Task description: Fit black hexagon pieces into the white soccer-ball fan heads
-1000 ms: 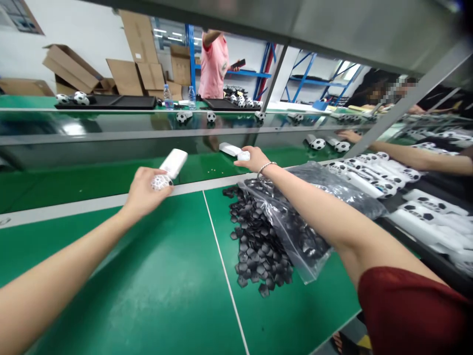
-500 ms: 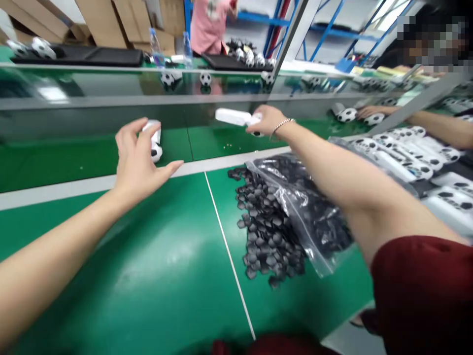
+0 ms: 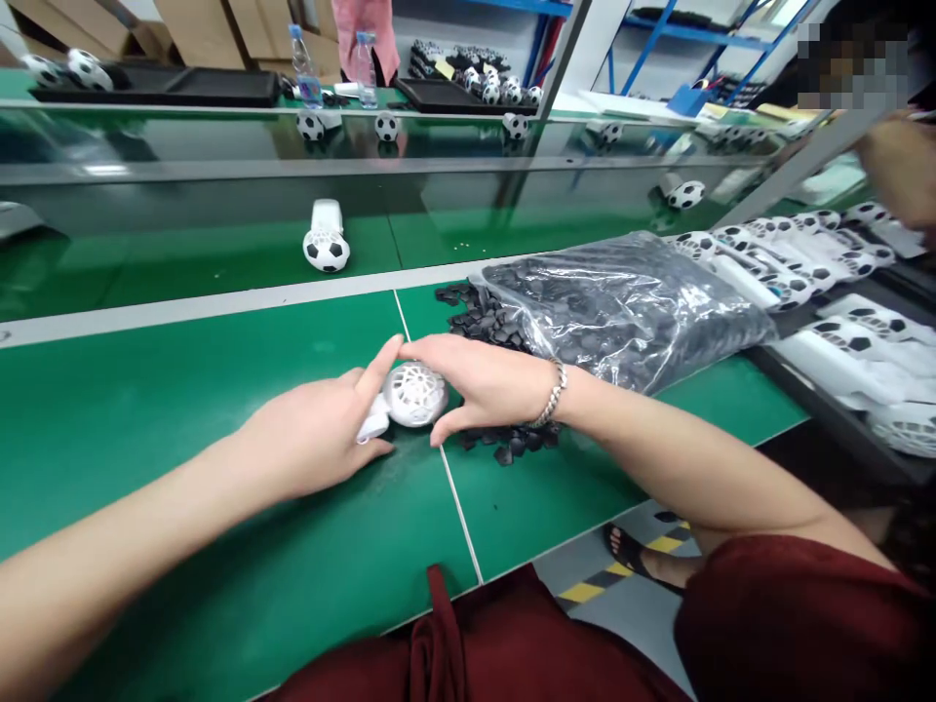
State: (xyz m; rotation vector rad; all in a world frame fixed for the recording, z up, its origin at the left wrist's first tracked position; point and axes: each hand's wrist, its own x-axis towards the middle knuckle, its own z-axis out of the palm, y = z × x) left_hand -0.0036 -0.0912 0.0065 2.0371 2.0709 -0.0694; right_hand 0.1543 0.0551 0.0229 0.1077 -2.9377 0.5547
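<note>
A white handheld fan [image 3: 415, 395] with a round, slotted head rests low over the green bench, between my hands. My left hand [image 3: 322, 429] is closed around its handle, which is mostly covered by the fingers. Curved about the head, my right hand [image 3: 489, 385] has its fingertips at the top rim and its thumb at the lower edge. Loose black plastic pieces [image 3: 487, 322] lie in a pile beside and beneath my right wrist. Beyond the bench edge, a finished-looking fan with a football-patterned head [image 3: 327, 251] lies on the green belt.
A clear bag of black pieces [image 3: 629, 302] lies at the right. Trays of football-patterned white parts [image 3: 826, 336] stand farther right, near a co-worker's arm [image 3: 899, 171]. A metal post [image 3: 790, 185] rises there. Bottles [image 3: 303, 68] stand on the far ledge.
My right hand has brought a white fan from over the belt down to the bench. My left hand has left the football-patterned fan on the belt and now grips the white one's handle.
</note>
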